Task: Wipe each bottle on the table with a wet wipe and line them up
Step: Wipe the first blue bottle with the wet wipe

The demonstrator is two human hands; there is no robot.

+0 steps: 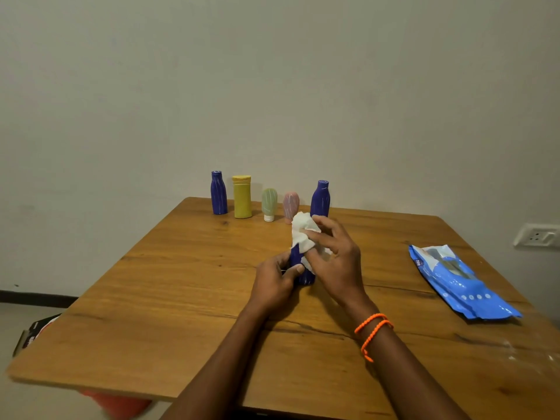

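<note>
A dark blue bottle [298, 268] stands at the middle of the wooden table [188, 298]. My left hand [274, 283] grips its lower body. My right hand [335, 257] holds a crumpled white wet wipe [303, 234] around the bottle's top, which the wipe hides. Along the far edge stand several bottles in a row: a blue one [218, 193], a yellow one [242, 197], a small green one [269, 205], a small pink one [290, 206] and another blue one [320, 199].
A blue pack of wet wipes [457, 281] lies at the table's right side. A wall socket [538, 235] is on the right wall. A red object [116, 404] shows under the table's front left corner, and a dark box [35, 333] lies on the floor at left.
</note>
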